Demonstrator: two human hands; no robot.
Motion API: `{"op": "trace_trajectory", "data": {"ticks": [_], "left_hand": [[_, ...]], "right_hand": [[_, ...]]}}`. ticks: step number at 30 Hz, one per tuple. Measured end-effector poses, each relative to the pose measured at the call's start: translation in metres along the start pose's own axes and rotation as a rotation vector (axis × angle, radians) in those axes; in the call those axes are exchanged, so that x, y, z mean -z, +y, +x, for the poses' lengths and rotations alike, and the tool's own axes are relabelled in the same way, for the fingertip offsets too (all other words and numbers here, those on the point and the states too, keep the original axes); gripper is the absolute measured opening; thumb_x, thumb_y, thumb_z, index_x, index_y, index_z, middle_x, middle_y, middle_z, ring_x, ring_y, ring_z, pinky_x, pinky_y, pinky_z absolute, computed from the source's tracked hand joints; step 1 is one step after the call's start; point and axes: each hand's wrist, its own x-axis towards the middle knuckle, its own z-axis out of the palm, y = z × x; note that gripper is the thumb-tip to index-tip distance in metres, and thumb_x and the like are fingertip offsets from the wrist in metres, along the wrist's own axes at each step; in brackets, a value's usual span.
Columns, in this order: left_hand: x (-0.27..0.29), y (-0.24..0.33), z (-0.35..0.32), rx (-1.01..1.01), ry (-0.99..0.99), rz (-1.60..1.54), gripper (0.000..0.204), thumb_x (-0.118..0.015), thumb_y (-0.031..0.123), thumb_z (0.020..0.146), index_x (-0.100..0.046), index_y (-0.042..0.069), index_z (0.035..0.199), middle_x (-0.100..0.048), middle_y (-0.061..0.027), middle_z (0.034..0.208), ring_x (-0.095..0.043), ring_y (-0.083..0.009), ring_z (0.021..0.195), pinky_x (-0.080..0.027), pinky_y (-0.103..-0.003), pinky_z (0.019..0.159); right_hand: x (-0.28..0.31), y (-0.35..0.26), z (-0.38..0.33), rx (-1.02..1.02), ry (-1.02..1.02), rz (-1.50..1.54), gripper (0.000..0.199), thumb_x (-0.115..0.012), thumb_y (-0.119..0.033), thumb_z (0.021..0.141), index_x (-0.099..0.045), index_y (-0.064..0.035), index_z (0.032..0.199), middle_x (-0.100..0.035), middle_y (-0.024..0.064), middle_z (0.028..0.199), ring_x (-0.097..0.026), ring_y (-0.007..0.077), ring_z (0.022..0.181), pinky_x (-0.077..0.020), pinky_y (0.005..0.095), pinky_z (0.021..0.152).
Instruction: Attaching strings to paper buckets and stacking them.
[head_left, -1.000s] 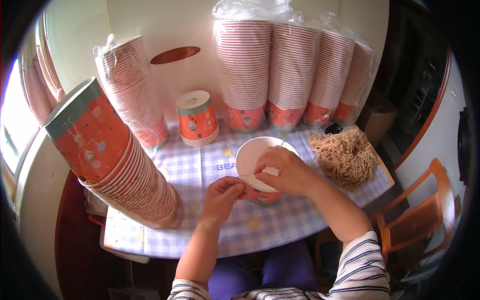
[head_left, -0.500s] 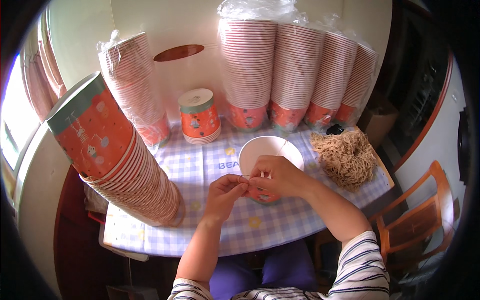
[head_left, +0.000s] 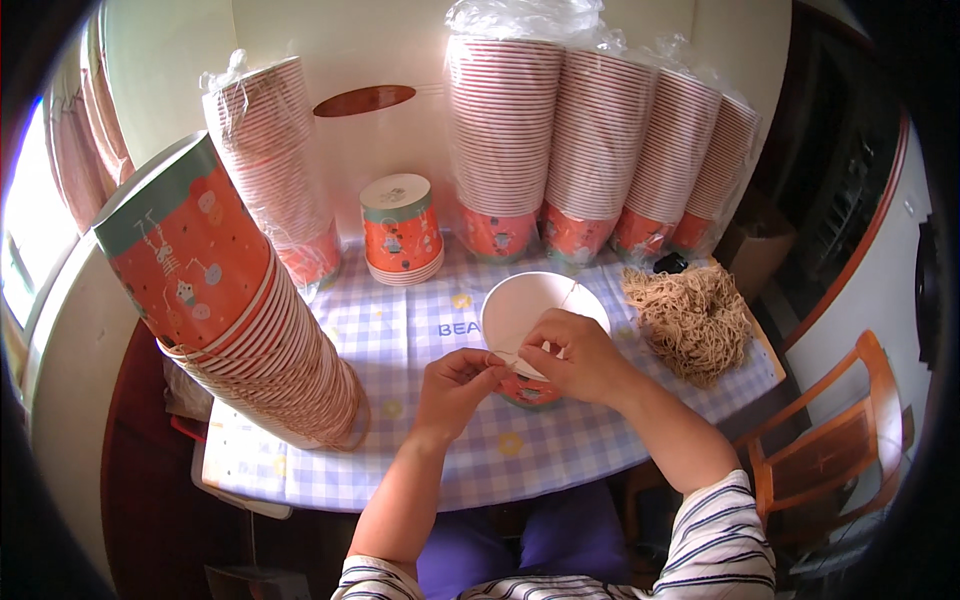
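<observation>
A white-lined paper tub (head_left: 515,300) with an orange printed outside stands upright on the table in front of me. At its near rim, my left hand (head_left: 462,388) pinches a thin beige string (head_left: 509,353) between thumb and fingertips. My right hand (head_left: 572,352) is closed in a pinch on the same string just to the right, partly hiding the tub. A strand also shows against the tub's inner wall. To the right lies a loose heap of beige string (head_left: 690,325).
A tall leaning stack of nested tubs (head_left: 195,250), wound with string, rises at the left. Behind stand a short upside-down stack (head_left: 400,230) and several plastic-wrapped stacks (head_left: 500,140). A checked cloth (head_left: 420,460) covers the table; a wooden chair (head_left: 830,430) is at right.
Both hands have shifted slightly to the right along the tub's near rim. The string stays between them, with a short length now showing between the fingertips.
</observation>
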Motion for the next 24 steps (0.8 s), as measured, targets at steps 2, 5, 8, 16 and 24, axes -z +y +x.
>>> {"op": "trace_trajectory", "data": {"ticks": [2,5,8,16,24], "left_hand": [[-0.002,0.001,0.0,0.003,0.024,0.001,0.01,-0.063,0.0,0.081,-0.063,-0.002,0.091,-0.066,-0.0083,0.083,-0.062,-0.0123,0.073,-0.051,-0.025,0.068],[0.0,0.0,-0.001,0.001,0.034,0.007,0.01,-0.063,0.0,0.082,-0.063,-0.002,0.091,-0.066,-0.0082,0.083,-0.062,-0.0122,0.073,-0.051,-0.025,0.067],[0.003,-0.001,-0.001,-0.004,0.027,0.016,0.01,-0.062,-0.001,0.082,-0.062,-0.003,0.093,-0.066,-0.0083,0.084,-0.063,-0.0126,0.076,-0.052,-0.025,0.07],[0.001,0.001,-0.001,-0.014,0.02,0.006,0.01,-0.062,-0.002,0.082,-0.062,-0.003,0.092,-0.066,-0.0078,0.085,-0.063,-0.0125,0.077,-0.052,-0.025,0.07],[0.001,0.002,-0.002,-0.012,0.016,-0.011,0.011,-0.061,-0.004,0.082,-0.061,-0.003,0.093,-0.065,-0.0079,0.086,-0.062,-0.0131,0.079,-0.052,-0.026,0.072]], "right_hand": [[0.002,-0.001,-0.002,0.089,0.073,-0.12,0.01,-0.066,-0.011,0.074,-0.063,-0.0071,0.082,-0.058,0.0054,0.079,-0.057,0.0191,0.073,-0.0448,0.0317,0.064],[0.004,-0.012,-0.005,0.291,0.115,-0.326,0.017,-0.068,-0.011,0.069,-0.062,-0.011,0.086,-0.058,0.0046,0.085,-0.055,0.0225,0.079,-0.0417,0.0357,0.073],[0.002,-0.022,-0.007,0.364,0.104,-0.442,0.023,-0.07,-0.011,0.066,-0.061,-0.0134,0.087,-0.057,0.0024,0.09,-0.053,0.0229,0.084,-0.0383,0.0378,0.079],[-0.009,-0.019,-0.004,0.542,0.154,-0.68,0.022,-0.069,-0.018,0.062,-0.059,-0.0104,0.081,-0.055,0.0037,0.085,-0.052,0.0224,0.08,-0.0394,0.0378,0.075],[-0.014,-0.027,-0.007,0.525,0.188,-0.739,0.021,-0.066,-0.019,0.064,-0.058,-0.0079,0.08,-0.054,0.004,0.078,-0.051,0.0217,0.075,-0.0396,0.0366,0.073]]}}
